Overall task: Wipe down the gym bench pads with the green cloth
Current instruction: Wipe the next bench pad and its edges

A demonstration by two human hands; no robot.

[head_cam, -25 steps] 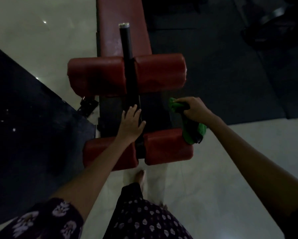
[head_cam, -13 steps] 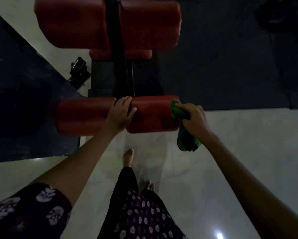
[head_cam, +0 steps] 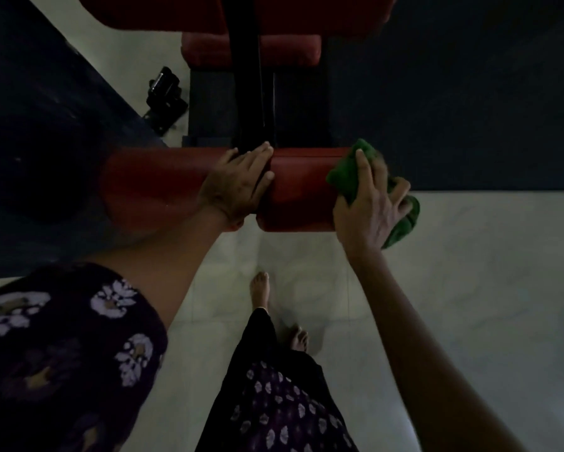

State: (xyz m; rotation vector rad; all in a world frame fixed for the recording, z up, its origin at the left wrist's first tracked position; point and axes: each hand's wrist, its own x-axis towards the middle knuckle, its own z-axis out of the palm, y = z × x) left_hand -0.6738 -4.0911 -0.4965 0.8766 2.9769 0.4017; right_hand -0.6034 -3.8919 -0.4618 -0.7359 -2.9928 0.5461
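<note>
The person is wearing a dark purple-black garment printed with pale floral motifs, its short sleeve [head_cam: 62,337] ending well back from the left grip [head_cam: 238,187]. Matching printed fabric is covering the legs [head_cam: 274,393], and both feet [head_cam: 261,288] are going bare.

The near roller pad [head_cam: 300,190] is covered in red vinyl or leatherette, smooth, with a dull sheen where the dim light catches its top edge. Its twin on the left [head_cam: 156,187] looks the same, slightly creased. The green cloth [head_cam: 347,172] is soft and fuzzy, a towelling sort of weave (bunched, so the pile shows), quite matt. The centre post [head_cam: 254,93] is black metal, glossy enough to carry a thin highlight. The pale floor [head_cam: 469,288] is polished tile or stone, faintly veined and reflective. The dark mat [head_cam: 453,93] beside it is matt, finely textured rubber. The sleeve [head_cam: 62,347] is thin printed fabric, floral on dark.
</note>
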